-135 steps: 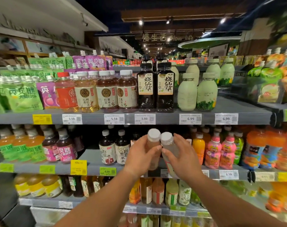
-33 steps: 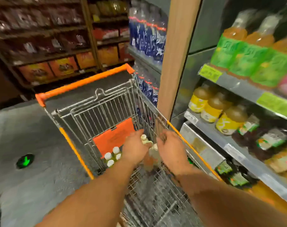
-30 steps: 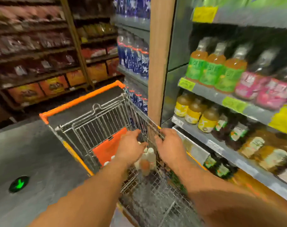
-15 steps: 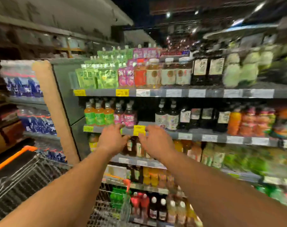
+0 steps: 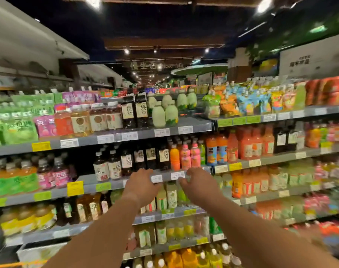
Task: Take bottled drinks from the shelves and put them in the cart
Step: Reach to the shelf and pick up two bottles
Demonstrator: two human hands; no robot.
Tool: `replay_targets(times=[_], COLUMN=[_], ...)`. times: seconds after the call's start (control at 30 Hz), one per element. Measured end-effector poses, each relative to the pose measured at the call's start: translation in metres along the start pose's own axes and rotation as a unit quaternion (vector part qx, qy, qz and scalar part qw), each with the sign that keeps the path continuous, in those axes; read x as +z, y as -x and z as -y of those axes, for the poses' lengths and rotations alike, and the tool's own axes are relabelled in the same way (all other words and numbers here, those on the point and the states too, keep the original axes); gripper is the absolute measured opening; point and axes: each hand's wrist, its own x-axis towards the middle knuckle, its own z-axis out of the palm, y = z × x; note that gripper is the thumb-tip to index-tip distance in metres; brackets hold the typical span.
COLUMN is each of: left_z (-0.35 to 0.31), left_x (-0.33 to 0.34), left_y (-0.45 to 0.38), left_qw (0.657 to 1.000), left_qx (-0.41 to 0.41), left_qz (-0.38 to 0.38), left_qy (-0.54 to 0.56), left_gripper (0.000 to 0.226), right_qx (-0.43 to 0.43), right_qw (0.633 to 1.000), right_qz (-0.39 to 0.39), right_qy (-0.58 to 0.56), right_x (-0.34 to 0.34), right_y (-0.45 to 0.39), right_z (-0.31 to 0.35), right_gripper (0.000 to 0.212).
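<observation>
Two hands were up in the lower middle of the frame, both empty afaict. Left hand had its fingers loosely curled, pinching nothing, hovering in front of the shelf edge w/ the price tags. Right hand was just beside it toward the right, fingers bent and slightly apart, also holding nothing. Some motion blur, so exact finger spacing is hard to call.

Bottled drinks were everywhere: dark tea bottles sat on the shelf just above the hands, an orange bottle and pink ones right of those, and pale green-label bottles on the shelf directly behind and below the fingers. Looked like those pale ones were the target, but that's a guess.

Cart wasn't clearly in the shot, only an orange strip at the bottom left corner, can't say what it was.

Handling-wise, imo: full plastic bottles, so decently heavy for their size, fairly stiff, and smooth labels could be a bit slippery. Best bet would be grabbing round the neck/shoulder under the cap, or wrapping the body mid-label. Packed rows, so neighbours could tip.
</observation>
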Motion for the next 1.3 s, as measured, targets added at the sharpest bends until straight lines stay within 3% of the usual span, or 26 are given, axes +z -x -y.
replay_targets(times=[0.17,0.37,0.73,0.83,1.1,1.23,1.3], left_z=[-0.055,-0.069,-0.055,-0.058,-0.07,-0.076,-0.079], left_x=[0.036,0.06,0.094,0.109,0.147,0.169,0.18], left_y=[-0.011,-0.047,-0.158,-0.182,-0.267,-0.309,-0.325], left_qw=[0.999,1.0,0.998,0.998,0.991,0.985,0.981], left_qx=[0.012,0.006,-0.008,-0.01,-0.071,-0.115,-0.131], left_qz=[0.013,0.027,0.024,0.039,0.014,0.003,-0.007], left_qy=[0.033,0.013,0.055,0.053,0.112,0.128,0.142], left_gripper=[0.044,0.054,0.054,0.042,0.031,0.05,0.049], right_qx=[0.032,0.042,0.06,0.07,0.067,0.052,0.052], right_qw=[0.999,0.999,0.998,0.997,0.994,0.993,0.991], right_qz=[0.012,0.015,0.004,0.014,0.018,0.044,0.061], right_qy=[0.02,0.021,0.011,-0.008,-0.085,-0.099,-0.105], right_x=[-0.022,-0.015,0.041,0.056,0.089,0.105,0.118], right_y=[0.001,-0.028,-0.121,-0.15,-0.246,-0.298,-0.321], right_z=[-0.065,-0.094,-0.126,-0.137,-0.179,-0.201,-0.21], right_gripper=[0.042,0.04,0.045,0.05,0.045,0.043,0.042])
